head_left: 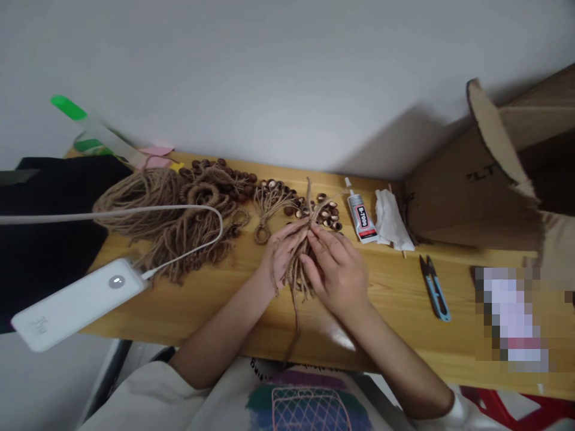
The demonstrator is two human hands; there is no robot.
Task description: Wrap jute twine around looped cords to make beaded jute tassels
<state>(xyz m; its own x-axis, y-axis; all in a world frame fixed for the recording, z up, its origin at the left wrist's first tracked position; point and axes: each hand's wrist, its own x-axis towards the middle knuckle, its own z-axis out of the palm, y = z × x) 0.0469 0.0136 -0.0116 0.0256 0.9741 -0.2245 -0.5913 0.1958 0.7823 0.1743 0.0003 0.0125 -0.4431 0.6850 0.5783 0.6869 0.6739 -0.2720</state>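
Note:
A bundle of brown twine strands [294,272] hangs between my two hands over the front half of the wooden table. My left hand [284,251] is curled round the bundle from the left, near its top. On the right, my right hand [339,263] pinches strands at the same spot, thumb and fingertips close together. Loose twine ends stick up above the fingers and several hang down toward the table edge. Just behind the hands lie cut brown nut-like pieces [332,214] with pale insides. A looped twine tassel [262,232] rests left of them.
Left: coiled twine [139,200], brown beads [242,187], a white power bank [81,304] with its cable. Right: a glue tube [360,215], white tissue [390,220], blue thread snips [435,290], a cardboard box [453,191] and a blurred-out item [512,317].

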